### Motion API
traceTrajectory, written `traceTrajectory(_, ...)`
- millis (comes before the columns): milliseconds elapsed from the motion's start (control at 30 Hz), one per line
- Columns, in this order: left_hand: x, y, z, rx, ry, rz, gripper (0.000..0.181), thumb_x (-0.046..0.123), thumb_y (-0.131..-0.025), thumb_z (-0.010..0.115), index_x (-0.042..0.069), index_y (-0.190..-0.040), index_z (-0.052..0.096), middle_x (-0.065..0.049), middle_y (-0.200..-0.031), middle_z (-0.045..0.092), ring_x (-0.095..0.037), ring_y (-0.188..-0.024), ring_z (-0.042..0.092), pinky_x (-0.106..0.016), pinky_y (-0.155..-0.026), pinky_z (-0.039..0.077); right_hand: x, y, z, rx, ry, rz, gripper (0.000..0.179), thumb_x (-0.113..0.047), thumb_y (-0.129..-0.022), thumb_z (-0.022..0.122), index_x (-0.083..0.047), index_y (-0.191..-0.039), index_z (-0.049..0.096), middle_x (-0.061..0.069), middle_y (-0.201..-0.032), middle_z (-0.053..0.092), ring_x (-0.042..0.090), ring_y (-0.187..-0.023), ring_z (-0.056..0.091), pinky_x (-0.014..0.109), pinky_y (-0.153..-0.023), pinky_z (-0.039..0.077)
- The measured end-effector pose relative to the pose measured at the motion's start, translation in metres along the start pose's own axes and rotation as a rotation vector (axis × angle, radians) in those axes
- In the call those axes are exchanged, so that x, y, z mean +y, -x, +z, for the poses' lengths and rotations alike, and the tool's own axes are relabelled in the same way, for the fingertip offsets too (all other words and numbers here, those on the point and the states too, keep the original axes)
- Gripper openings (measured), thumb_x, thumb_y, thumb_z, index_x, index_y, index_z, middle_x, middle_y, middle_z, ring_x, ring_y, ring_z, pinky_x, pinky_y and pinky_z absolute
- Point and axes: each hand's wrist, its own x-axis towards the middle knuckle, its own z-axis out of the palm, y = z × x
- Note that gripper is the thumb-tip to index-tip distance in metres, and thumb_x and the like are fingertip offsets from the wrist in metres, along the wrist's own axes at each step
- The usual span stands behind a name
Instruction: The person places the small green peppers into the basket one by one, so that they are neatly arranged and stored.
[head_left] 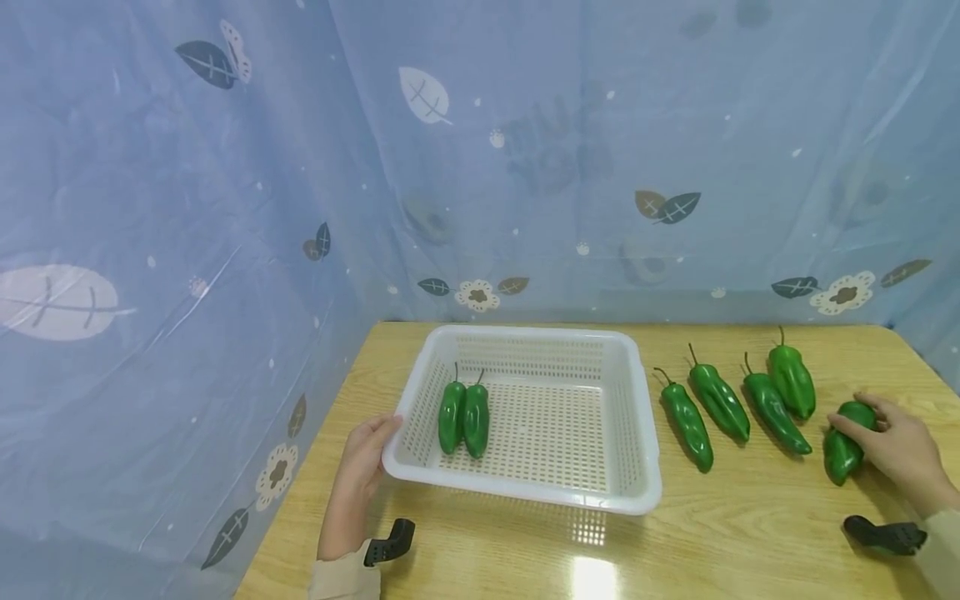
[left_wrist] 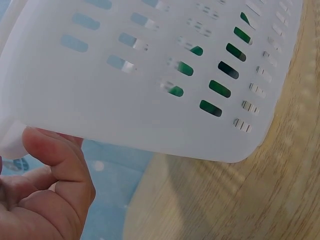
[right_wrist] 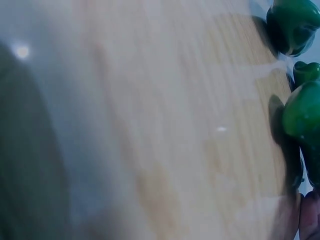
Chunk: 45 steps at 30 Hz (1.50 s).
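Observation:
My left hand [head_left: 367,450] grips the left rim of a white plastic basket [head_left: 525,497]. In the left wrist view, the curled fingers of the left hand [left_wrist: 55,185] are at the rim of the basket [left_wrist: 115,110], whose slotted wall shows green behind it. Two green peppers [head_left: 452,417] lie side by side inside, stems pointing away from me. At the far right, my right hand [head_left: 900,446] holds a green pepper [head_left: 843,454] between thumb and fingers, low over the table. Only fingertips [right_wrist: 309,215] and part of that pepper [right_wrist: 304,115] appear in the right wrist view.
Several more green peppers [head_left: 686,425] lie on the wooden table [head_left: 720,533] between the basket and my right hand. A blue patterned sheet [head_left: 525,208] hangs behind the table and along its left side. Each wrist wears a black camera mount [head_left: 390,542].

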Motion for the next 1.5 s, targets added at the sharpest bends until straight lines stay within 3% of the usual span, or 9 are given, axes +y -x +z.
traceTrajectory(300,0.003,0.002,0.001,-0.016,0.015,0.021,0.041,0.023,-0.098,0.052,-0.006,-0.127,0.052,-0.022,-0.121,0.06,-0.025,-0.101,0.064,-0.032,-0.079,0.054,0.001,-0.001,0.001,-0.026,-0.023,0.073,0.082,-0.045,-0.096,0.046,0.01,-0.145,0.012,0.049,-0.135,0.022,0.062,-0.107,0.034,0.061,-0.074,0.043)
traceTrajectory(600,0.001,0.003,0.001,-0.016,0.003,0.009,0.043,0.024,-0.098,0.052,-0.005,-0.13,0.05,-0.022,-0.124,0.058,-0.024,-0.104,0.063,-0.032,-0.081,0.054,-0.003,0.004,0.001,0.032,-0.054,0.092,0.077,-0.04,-0.096,0.049,0.009,-0.145,0.017,0.048,-0.13,0.028,0.06,-0.105,0.038,0.046,-0.06,0.049)
traceTrajectory(867,0.002,0.002,0.001,-0.007,0.006,0.016,0.041,0.023,-0.098,0.052,-0.006,-0.126,0.053,-0.022,-0.122,0.059,-0.024,-0.102,0.063,-0.03,-0.08,0.053,-0.007,0.003,0.003,0.042,-0.092,0.151,0.075,-0.04,-0.096,0.047,0.005,-0.148,0.014,0.044,-0.141,0.02,0.062,-0.118,0.03,0.059,-0.075,0.046)
traceTrajectory(1100,0.001,0.001,0.001,-0.007,0.022,0.015,0.039,0.021,-0.097,0.053,-0.007,-0.125,0.053,-0.022,-0.121,0.059,-0.023,-0.101,0.064,-0.03,-0.078,0.053,-0.008,0.002,0.001,0.063,-0.144,0.103,0.075,-0.038,-0.096,0.048,0.006,-0.148,0.015,0.041,-0.146,0.016,0.062,-0.124,0.025,0.062,-0.078,0.044)
traceTrajectory(1300,0.002,0.001,0.001,-0.002,0.036,0.012,0.039,0.02,-0.097,0.053,-0.007,-0.125,0.053,-0.022,-0.121,0.059,-0.021,-0.099,0.064,-0.029,-0.078,0.053,-0.03,0.009,-0.008,0.077,-0.155,0.069,0.073,-0.036,-0.097,0.047,0.005,-0.148,0.015,0.038,-0.148,0.012,0.062,-0.127,0.022,0.066,-0.083,0.039)
traceTrajectory(1500,0.003,0.002,0.001,-0.014,0.051,0.007,0.041,0.021,-0.097,0.054,-0.007,-0.126,0.052,-0.023,-0.123,0.058,-0.023,-0.102,0.063,-0.03,-0.08,0.054,-0.046,0.012,-0.013,0.085,-0.152,0.011,0.074,-0.037,-0.096,0.05,0.005,-0.148,0.018,0.039,-0.146,0.02,0.061,-0.124,0.028,0.053,-0.068,0.047)
